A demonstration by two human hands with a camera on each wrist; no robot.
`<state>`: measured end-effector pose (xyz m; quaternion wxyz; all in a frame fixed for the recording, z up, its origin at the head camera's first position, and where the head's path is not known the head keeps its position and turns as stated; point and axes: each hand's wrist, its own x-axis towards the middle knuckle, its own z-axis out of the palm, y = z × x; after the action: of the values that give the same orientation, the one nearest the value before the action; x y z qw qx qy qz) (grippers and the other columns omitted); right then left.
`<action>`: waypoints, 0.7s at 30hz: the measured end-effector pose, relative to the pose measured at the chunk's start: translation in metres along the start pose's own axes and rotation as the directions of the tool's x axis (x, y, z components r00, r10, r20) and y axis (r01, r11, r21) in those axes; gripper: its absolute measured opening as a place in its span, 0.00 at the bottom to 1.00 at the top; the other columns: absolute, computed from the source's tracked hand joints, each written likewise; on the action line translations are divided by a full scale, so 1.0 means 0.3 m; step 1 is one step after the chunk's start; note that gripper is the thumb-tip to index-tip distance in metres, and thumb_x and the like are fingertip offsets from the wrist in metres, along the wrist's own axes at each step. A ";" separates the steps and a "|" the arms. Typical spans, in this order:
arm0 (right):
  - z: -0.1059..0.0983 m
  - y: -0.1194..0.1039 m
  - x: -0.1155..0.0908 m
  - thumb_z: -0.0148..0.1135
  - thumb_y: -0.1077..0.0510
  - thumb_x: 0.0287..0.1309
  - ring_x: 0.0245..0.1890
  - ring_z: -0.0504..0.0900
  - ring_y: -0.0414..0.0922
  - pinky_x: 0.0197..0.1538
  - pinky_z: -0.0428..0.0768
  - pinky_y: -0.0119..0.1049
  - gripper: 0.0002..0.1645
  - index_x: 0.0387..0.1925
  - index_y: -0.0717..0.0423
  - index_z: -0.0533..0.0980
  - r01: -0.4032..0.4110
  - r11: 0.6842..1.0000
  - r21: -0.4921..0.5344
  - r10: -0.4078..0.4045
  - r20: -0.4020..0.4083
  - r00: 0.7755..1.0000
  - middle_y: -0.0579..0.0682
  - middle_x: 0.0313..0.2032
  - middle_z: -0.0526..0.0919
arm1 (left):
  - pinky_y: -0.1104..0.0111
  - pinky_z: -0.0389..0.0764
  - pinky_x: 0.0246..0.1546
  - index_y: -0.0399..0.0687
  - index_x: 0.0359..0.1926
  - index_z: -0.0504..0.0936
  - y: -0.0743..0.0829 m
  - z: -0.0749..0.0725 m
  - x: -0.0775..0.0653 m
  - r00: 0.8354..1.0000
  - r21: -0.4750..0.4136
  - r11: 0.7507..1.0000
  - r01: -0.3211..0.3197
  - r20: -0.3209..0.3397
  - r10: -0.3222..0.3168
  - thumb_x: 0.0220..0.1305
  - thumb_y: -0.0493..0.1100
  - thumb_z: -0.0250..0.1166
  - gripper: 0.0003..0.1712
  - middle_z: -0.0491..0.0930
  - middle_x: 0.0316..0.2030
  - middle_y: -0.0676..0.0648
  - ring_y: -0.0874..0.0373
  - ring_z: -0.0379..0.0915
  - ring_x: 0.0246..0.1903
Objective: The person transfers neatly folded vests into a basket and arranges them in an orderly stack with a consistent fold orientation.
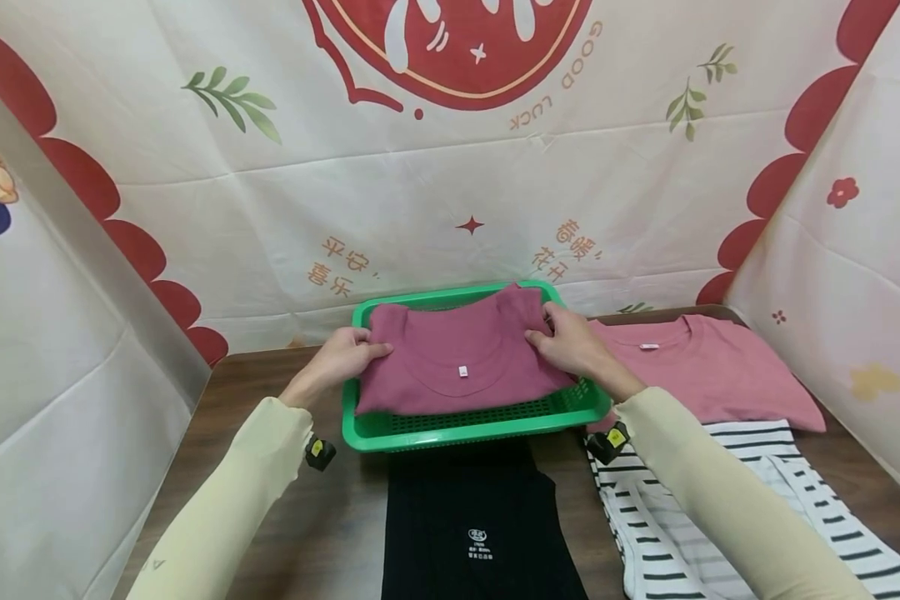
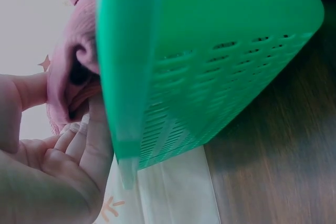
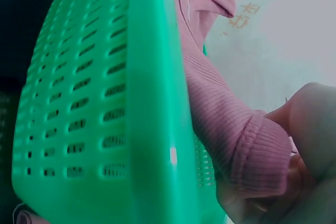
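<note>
A folded mauve shirt (image 1: 457,350) with a small white neck label lies over the green plastic basket (image 1: 450,442). My left hand (image 1: 347,354) pinches its left edge between thumb and fingers, just outside the basket rim. At the opposite side my right hand (image 1: 566,337) grips the other edge of the garment. In the left wrist view the thumb and fingers (image 2: 97,145) close around a rolled fold of cloth. The right wrist view shows a ribbed hem (image 3: 262,156) held between thumb and fingers, beside the slotted basket wall (image 3: 89,87).
A black garment (image 1: 472,525) lies on the wooden table (image 1: 307,500) in front of the basket. To the right are a pink T-shirt (image 1: 705,367) and a black-and-white striped garment (image 1: 667,533), partly behind my right sleeve. A printed cloth backdrop (image 1: 435,183) stands behind.
</note>
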<state>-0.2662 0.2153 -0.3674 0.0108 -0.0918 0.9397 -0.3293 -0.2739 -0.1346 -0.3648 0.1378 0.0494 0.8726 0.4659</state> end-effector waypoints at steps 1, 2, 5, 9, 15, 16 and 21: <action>-0.002 0.001 0.001 0.56 0.53 0.69 0.24 0.70 0.47 0.26 0.69 0.38 0.12 0.38 0.58 0.67 0.003 1.000 -0.004 -0.003 0.002 1.000 0.54 0.26 0.69 | 0.72 0.69 0.25 0.40 0.33 0.77 0.001 0.001 0.001 1.000 0.004 1.000 -0.002 0.001 0.002 0.69 0.47 0.62 0.14 0.69 0.17 0.54 0.62 0.67 0.21; -0.004 0.001 0.002 0.56 0.53 0.69 0.24 0.70 0.47 0.26 0.69 0.38 0.12 0.37 0.58 0.67 0.008 1.000 -0.011 -0.008 0.002 1.000 0.54 0.26 0.69 | 0.72 0.70 0.25 0.40 0.33 0.77 0.002 0.002 0.002 1.000 0.003 1.000 -0.001 0.004 0.001 0.69 0.47 0.62 0.14 0.69 0.18 0.54 0.62 0.67 0.22; -0.011 0.006 0.006 0.56 0.54 0.69 0.24 0.70 0.47 0.26 0.69 0.38 0.12 0.36 0.58 0.67 0.012 1.000 -0.025 -0.011 0.012 1.000 0.53 0.26 0.69 | 0.71 0.72 0.26 0.40 0.34 0.77 0.004 0.003 0.005 1.000 -0.012 1.000 0.008 0.021 -0.008 0.70 0.47 0.62 0.14 0.71 0.18 0.53 0.61 0.70 0.22; -0.021 0.016 0.015 0.55 0.53 0.69 0.22 0.69 0.47 0.25 0.69 0.38 0.13 0.35 0.58 0.66 0.007 0.999 -0.041 -0.005 0.044 0.999 0.54 0.26 0.68 | 0.71 0.72 0.25 0.40 0.34 0.76 0.007 0.001 0.008 0.999 -0.024 1.000 0.019 0.040 -0.018 0.70 0.47 0.62 0.14 0.71 0.18 0.53 0.61 0.70 0.22; -0.022 0.020 0.030 0.55 0.54 0.69 0.23 0.70 0.48 0.25 0.69 0.38 0.11 0.36 0.58 0.67 0.011 0.998 -0.060 -0.006 0.080 0.997 0.55 0.27 0.71 | 0.72 0.69 0.23 0.40 0.34 0.77 0.000 0.001 0.022 0.999 0.007 1.000 0.022 0.033 -0.023 0.69 0.48 0.63 0.14 0.69 0.16 0.54 0.62 0.67 0.19; -0.022 0.021 0.033 0.55 0.54 0.69 0.23 0.71 0.48 0.26 0.69 0.38 0.11 0.37 0.58 0.68 0.017 0.998 -0.068 -0.012 0.084 0.996 0.55 0.27 0.71 | 0.72 0.69 0.23 0.40 0.35 0.78 -0.002 0.002 0.025 0.999 0.020 1.000 0.017 0.031 -0.018 0.69 0.48 0.63 0.14 0.70 0.16 0.54 0.63 0.67 0.19; -0.020 0.028 0.044 0.57 0.55 0.68 0.25 0.72 0.47 0.28 0.70 0.38 0.11 0.39 0.59 0.70 0.052 0.991 -0.123 -0.036 0.128 0.991 0.54 0.29 0.74 | 0.71 0.71 0.25 0.40 0.38 0.79 -0.004 0.013 0.034 0.999 0.047 0.999 0.009 0.032 -0.011 0.69 0.48 0.63 0.14 0.78 0.20 0.52 0.63 0.72 0.21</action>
<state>-0.2810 0.2233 -0.3674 0.0566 -0.1335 0.9538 -0.2632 -0.2824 -0.1300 -0.3699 0.1529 0.0558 0.8812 0.4438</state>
